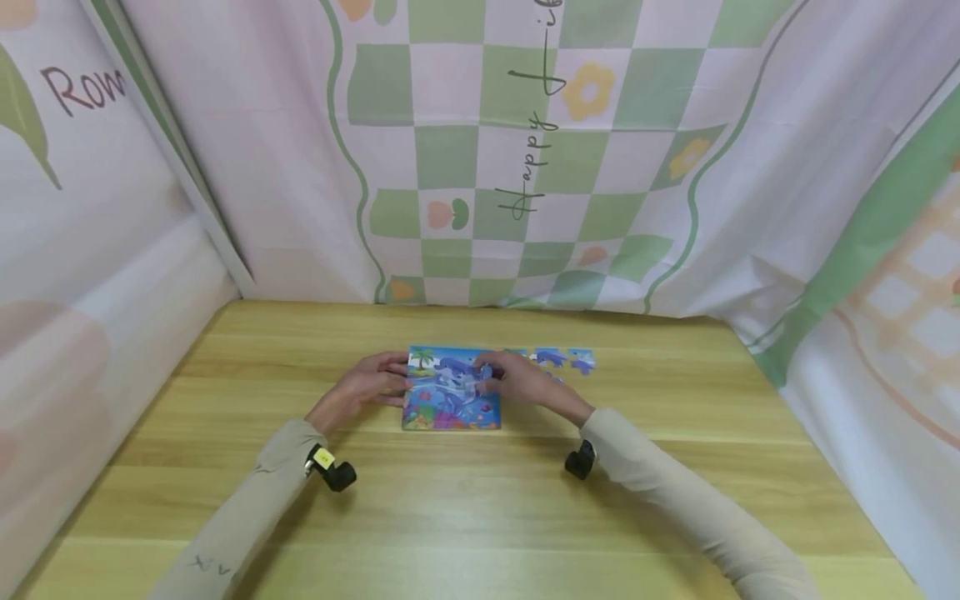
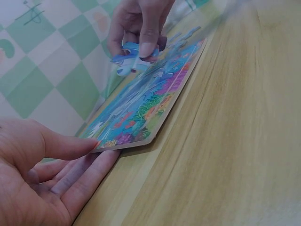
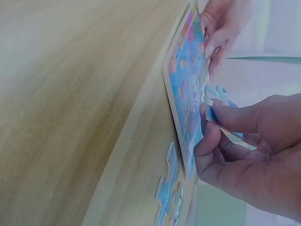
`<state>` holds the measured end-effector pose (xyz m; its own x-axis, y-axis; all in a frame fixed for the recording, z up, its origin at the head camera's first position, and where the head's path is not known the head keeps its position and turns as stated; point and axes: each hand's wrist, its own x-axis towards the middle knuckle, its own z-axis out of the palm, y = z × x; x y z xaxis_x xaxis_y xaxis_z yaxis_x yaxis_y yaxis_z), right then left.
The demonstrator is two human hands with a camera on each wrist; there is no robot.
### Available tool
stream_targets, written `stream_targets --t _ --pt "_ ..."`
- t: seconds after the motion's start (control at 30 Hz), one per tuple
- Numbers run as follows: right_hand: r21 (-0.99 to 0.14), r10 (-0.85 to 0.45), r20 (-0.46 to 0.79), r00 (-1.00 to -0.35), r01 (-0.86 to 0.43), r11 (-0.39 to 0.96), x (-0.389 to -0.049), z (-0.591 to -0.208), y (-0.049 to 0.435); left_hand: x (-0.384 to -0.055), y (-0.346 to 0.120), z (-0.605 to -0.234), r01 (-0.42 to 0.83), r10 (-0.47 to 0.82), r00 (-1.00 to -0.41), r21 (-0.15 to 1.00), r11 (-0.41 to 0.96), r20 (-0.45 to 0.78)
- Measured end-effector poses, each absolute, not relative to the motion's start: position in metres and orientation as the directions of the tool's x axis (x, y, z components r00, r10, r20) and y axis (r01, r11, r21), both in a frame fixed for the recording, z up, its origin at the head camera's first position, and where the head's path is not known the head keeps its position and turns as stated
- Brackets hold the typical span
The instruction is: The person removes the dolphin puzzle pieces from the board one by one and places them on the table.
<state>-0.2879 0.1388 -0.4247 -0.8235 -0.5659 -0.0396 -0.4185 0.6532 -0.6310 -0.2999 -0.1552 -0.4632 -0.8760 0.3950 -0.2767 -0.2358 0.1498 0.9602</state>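
Note:
A jigsaw puzzle board with a printed sea scene of dolphins, coral and a palm tree lies on the wooden table. My left hand holds its left edge; in the left wrist view the thumb lies on top and fingers reach beneath the corner. Over the board's right part, my right hand pinches a blue and white puzzle piece between thumb and fingers. That piece is held above the board's surface, tilted, and partly hidden by the fingers.
Several loose puzzle pieces lie on the table just right of the board, partly behind my right hand. A patterned cloth curtain hangs along the table's back edge, and more cloth hangs at both sides.

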Motion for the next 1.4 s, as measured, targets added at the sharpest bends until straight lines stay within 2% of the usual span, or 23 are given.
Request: stream_targets --t 0.33,0.5,0.63,1.2,1.4 --pt "-0.742 -0.558 -0.108 -0.823 -0.307 0.596 -0.288 -0.421 0.145 -0.299 -0.156 -0.463 -0.232 0.403 -0.875 0.963 0.138 -0.269" --pt "-0.854 -0.523 -0.087 -0.848 -0.207 0.477 -0.291 -0.424 0.154 -0.299 -0.155 -0.462 -0.245 0.391 -0.877 0.959 0.14 -0.281" --pt "-0.899 -0.472 -0.09 -0.877 -0.132 0.417 -0.291 -0.425 0.163 -0.299 -0.154 -0.462 -0.246 0.387 -0.876 0.957 0.151 -0.286" --pt "-0.927 -0.38 -0.132 -0.916 -0.022 0.374 -0.288 -0.416 0.204 -0.3 -0.154 -0.463 -0.245 0.37 -0.882 0.955 0.17 -0.292" --pt "-0.919 -0.37 -0.117 -0.922 -0.041 0.392 -0.288 -0.418 0.22 -0.301 -0.153 -0.463 -0.245 0.374 -0.88 0.955 0.169 -0.292"
